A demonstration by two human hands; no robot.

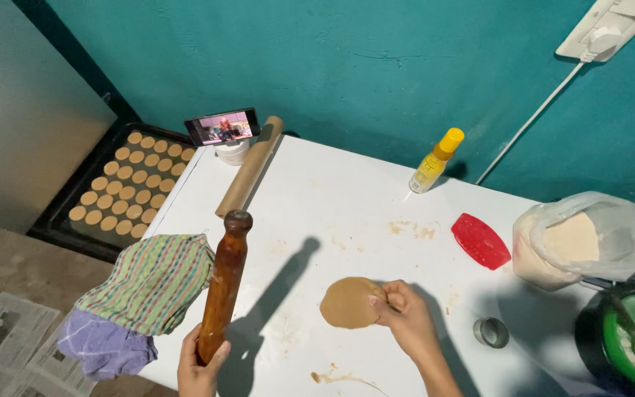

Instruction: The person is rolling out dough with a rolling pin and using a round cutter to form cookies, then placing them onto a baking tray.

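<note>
I see my left hand (198, 365) gripping a wooden rolling pin (223, 284) upright, left of the dough disc (348, 302). My right hand (404, 317) pinches that disc's right edge. A round metal cutter (491, 332) sits right of the dough.

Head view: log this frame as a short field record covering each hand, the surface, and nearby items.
left hand: left hand grips the lower end of a wooden rolling pin, held upright
right hand: right hand pinches the edge of a flat dough disc
surface: white table, smeared with dough
near right: round metal cutter, red scraper, bag of flour
near left: checked cloth
floor: tray of dough rounds
</note>
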